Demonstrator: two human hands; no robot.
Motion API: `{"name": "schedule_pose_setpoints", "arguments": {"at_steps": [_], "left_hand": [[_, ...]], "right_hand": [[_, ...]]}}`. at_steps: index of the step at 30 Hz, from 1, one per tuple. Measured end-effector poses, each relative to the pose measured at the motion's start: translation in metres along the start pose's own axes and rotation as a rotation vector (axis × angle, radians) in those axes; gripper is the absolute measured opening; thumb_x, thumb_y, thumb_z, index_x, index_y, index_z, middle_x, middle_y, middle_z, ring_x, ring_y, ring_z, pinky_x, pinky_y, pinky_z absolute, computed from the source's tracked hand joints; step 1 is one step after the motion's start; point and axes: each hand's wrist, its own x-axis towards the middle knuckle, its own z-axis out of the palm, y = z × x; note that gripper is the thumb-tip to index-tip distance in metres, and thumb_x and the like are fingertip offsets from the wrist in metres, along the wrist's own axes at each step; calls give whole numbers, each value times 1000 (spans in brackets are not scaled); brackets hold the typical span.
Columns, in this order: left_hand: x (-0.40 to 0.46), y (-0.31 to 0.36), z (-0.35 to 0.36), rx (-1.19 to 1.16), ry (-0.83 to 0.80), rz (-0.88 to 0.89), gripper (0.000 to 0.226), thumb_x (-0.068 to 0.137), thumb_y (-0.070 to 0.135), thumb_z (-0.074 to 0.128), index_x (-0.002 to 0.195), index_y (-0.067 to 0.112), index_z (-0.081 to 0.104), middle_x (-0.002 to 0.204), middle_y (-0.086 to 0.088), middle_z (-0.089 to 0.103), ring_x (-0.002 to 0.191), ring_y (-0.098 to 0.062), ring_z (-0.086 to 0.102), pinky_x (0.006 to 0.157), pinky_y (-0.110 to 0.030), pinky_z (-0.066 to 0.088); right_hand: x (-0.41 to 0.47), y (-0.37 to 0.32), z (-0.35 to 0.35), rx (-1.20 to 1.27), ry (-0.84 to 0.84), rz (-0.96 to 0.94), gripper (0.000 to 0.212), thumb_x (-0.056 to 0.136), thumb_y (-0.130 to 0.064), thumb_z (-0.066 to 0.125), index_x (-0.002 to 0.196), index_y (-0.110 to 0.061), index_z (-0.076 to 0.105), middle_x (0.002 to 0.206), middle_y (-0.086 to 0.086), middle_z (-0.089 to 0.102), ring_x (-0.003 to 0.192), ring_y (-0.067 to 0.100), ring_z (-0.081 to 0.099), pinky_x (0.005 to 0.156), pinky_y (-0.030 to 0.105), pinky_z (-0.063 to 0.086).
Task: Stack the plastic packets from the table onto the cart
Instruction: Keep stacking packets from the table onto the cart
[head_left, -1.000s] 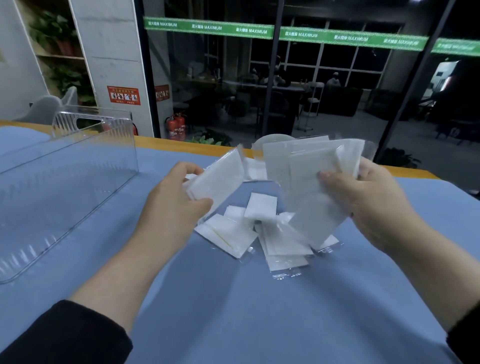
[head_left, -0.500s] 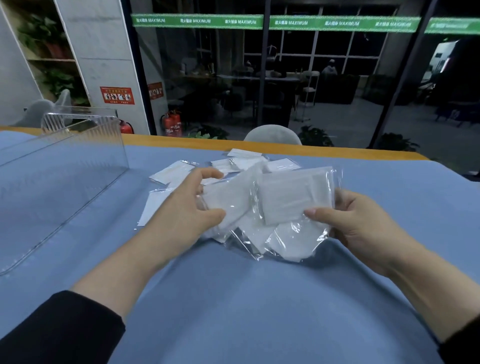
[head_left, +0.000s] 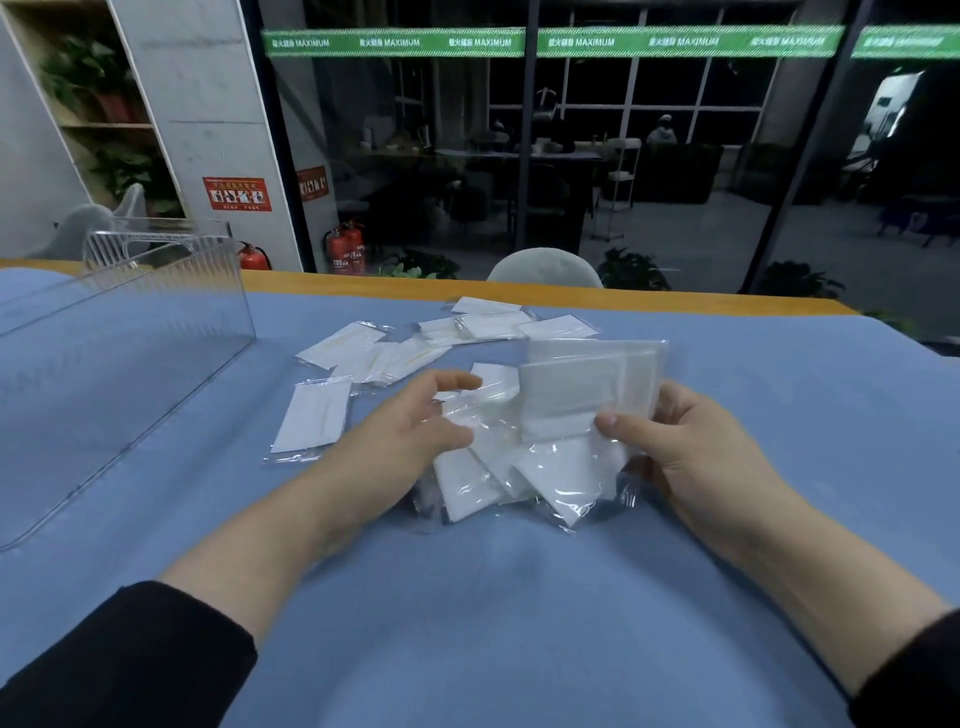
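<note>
Right hand (head_left: 691, 452) gripping a bundle of packets (head_left: 571, 410), thumb on its front and fingers curled behind; left hand (head_left: 410, 431) loosely open against the bundle's left side, bottom edge resting on the blue bench (head_left: 493, 623). Further out, loose packets (head_left: 358, 358) scattered from ten to twelve o'clock. At ten o'clock, a clear bin (head_left: 130, 353).
</note>
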Motion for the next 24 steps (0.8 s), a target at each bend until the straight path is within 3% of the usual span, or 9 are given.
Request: {"name": "schedule_pose_setpoints", "arguments": {"at_steps": [3,5,8,11,13,15,17,20,24], "left_hand": [[-1,1,8,99,53,46,50,72,57,81,114,63,54,123,20,56,107,19,50,88,-18,41],[-2,1,12,139,76,96,53,74,44,87,112,59,53,116,24,56,106,21,50,83,-9,40],[0,-1,14,179,61,142,59,78,29,87,109,62,49,113,24,61,116,13,53,92,-9,41],[-1,0,10,256,111,189,58,79,29,84,108,64,48,108,23,59,99,19,52,82,-5,38],[-4,4,4,307,145,223,59,81,25,81,110,65,47,105,25,56,92,14,52,74,-4,37],[-8,7,0,349,121,232,62,82,23,79,113,65,45,106,31,52,95,17,50,75,-3,37],[-9,8,1,401,64,214,66,82,27,79,117,67,41,113,33,51,102,19,48,83,-3,37],[-7,5,7,409,-4,183,72,76,36,85,122,67,38,123,30,53,111,13,50,91,-8,39],[-7,5,11,323,9,185,70,68,56,87,120,67,41,116,34,55,110,25,44,85,4,33]], "right_hand": [[-2,2,9,89,-23,-9,15,92,-3,66,105,-7,73,110,23,73,95,39,69,91,55,51],[-5,3,15,123,-80,-25,20,93,-4,64,111,-7,71,114,20,73,106,43,67,99,61,47],[-9,5,21,26,-147,-59,23,95,-9,65,117,-12,69,116,15,73,109,45,65,96,61,51],[-8,4,20,-299,-43,-191,33,90,-16,75,118,-27,62,116,2,69,102,23,66,89,42,57],[-7,0,16,-486,68,-376,66,83,-18,81,128,-50,43,124,-14,56,108,3,56,90,18,49],[-7,-5,11,-639,24,-547,85,83,-18,81,132,-63,28,135,-22,44,124,0,48,100,15,41],[-7,-5,10,-791,-105,-611,75,89,-20,76,134,-61,32,140,-29,39,132,2,43,107,22,37],[-8,0,13,-912,-223,-539,51,97,-27,65,139,-45,44,138,-32,39,131,-6,38,100,8,32],[-8,1,14,-933,-185,-538,59,95,-29,67,146,-41,41,138,-30,34,130,-9,36,98,1,28]]}}
